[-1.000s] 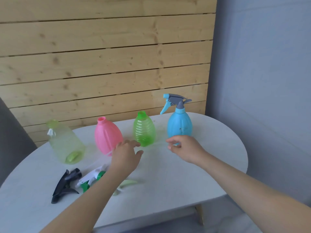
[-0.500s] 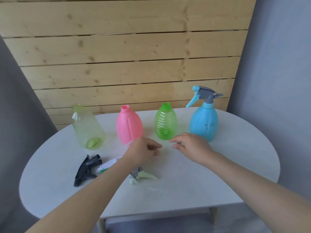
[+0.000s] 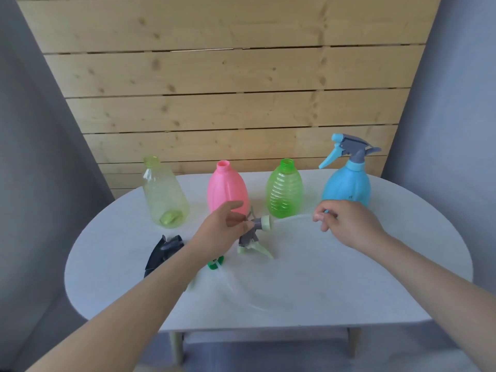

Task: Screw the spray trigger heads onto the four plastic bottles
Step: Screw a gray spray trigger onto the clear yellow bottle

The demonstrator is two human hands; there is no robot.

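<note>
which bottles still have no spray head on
Three: the yellow bottle, pink bottle and green bottle show bare open necks. Only the blue bottle wears one.

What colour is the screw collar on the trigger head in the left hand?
Pale green collar, on a grey-bodied trigger head; head view.

You face knotty, matt pine planks (image 3: 214, 76) behind a smooth matt white table (image 3: 349, 264). Pink (image 3: 228, 186) and blue (image 3: 347, 186) bottles are opaque plastic; the green (image 3: 284, 191) and yellow (image 3: 163, 194) ones translucent, glossy.
</note>
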